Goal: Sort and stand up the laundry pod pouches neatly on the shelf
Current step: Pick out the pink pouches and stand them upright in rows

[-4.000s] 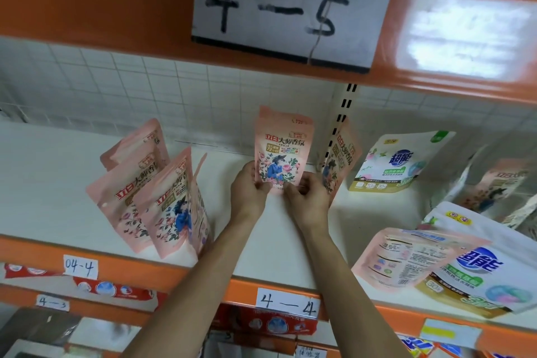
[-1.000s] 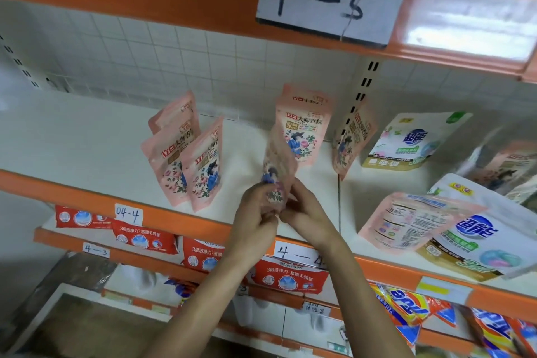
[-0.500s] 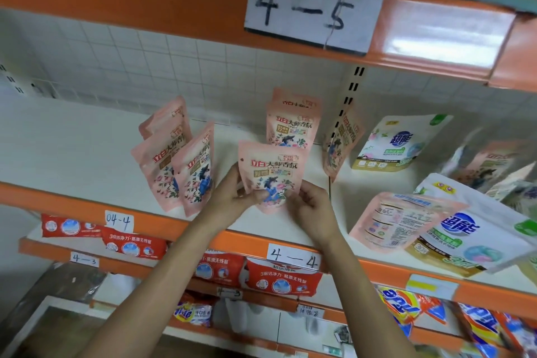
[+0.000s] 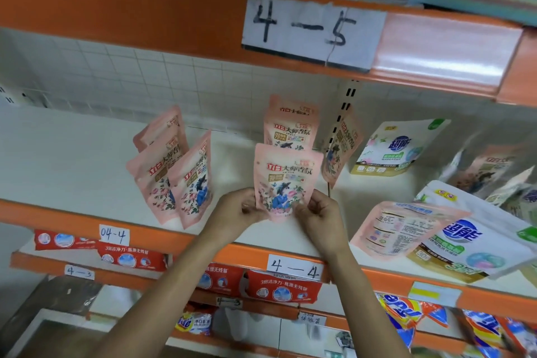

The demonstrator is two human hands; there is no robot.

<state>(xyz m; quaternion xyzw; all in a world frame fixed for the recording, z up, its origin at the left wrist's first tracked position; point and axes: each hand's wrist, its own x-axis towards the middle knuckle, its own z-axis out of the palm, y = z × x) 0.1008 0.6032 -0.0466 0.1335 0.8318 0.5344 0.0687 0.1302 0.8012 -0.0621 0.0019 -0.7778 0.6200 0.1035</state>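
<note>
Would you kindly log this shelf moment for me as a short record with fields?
Held item: pink pouch, upright, print facing the camera
Left hand: pinches its lower left edge
Right hand: pinches its lower right edge
Standing at left: pink pouch group
Directly behind: rear pink pouches, standing
Lying at right: face-down pink pouch, white pouch
Shelf marker: 4-4 label

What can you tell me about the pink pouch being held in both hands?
The pink pouch is a glossy, soft plastic bag with red and dark lettering near the top and a blue-and-pink flower picture below. It is upright, front facing the camera, above the white shelf, in front of another matching pouch. The left hand pinches one lower corner, the right hand the other.
</note>
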